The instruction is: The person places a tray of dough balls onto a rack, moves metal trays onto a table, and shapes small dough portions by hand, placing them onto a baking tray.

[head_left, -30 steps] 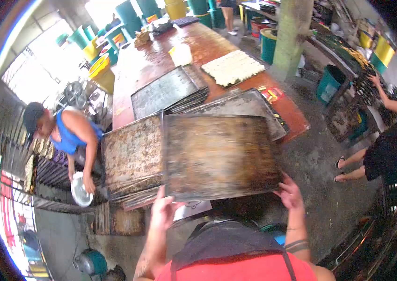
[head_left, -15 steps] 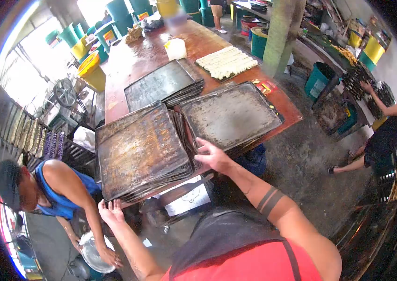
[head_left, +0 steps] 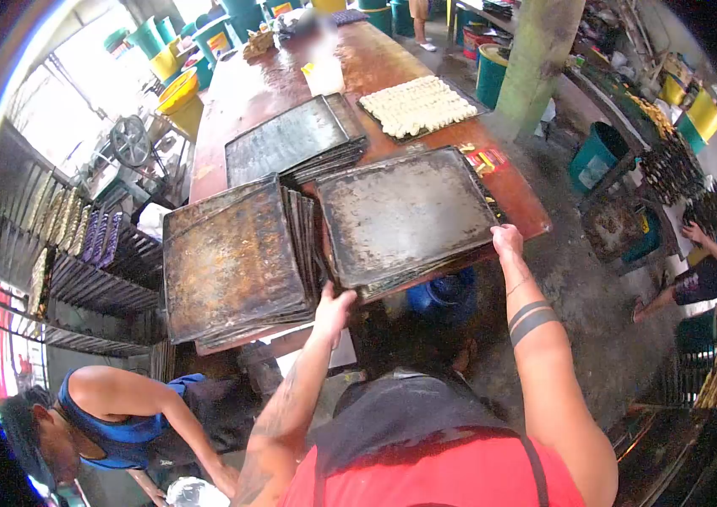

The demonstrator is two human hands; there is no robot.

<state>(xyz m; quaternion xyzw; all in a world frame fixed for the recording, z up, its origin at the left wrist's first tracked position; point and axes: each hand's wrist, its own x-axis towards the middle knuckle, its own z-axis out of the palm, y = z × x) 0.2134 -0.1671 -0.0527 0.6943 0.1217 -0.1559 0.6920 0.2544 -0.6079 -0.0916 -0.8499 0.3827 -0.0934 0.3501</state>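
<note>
On the reddish table [head_left: 536, 203] lie several stacks of dark metal baking trays. My right hand [head_left: 508, 240] has its fingers closed round the front right corner of the right tray stack [head_left: 409, 215]. Its left front corner is at my left hand [head_left: 335, 311], whose fingers are bent at the edge, between this pile and the rusty left stack [head_left: 231, 258]. Behind them sits a third tray stack [head_left: 286, 139]. A tray of pale dough pieces [head_left: 417, 106] lies farther back, near a white container [head_left: 323, 78].
A co-worker in blue [head_left: 122, 422] bends at the lower left by a metal bowl [head_left: 196, 492]. Another person [head_left: 705, 266] reaches toward racks at right. A green pillar [head_left: 540, 63] stands beyond the table. Blue plastic [head_left: 443, 296] shows under the table edge.
My left hand has moved right from the left stack's front corner to the right stack. My right hand has moved right to that stack's far corner. The co-worker in blue bends lower.
</note>
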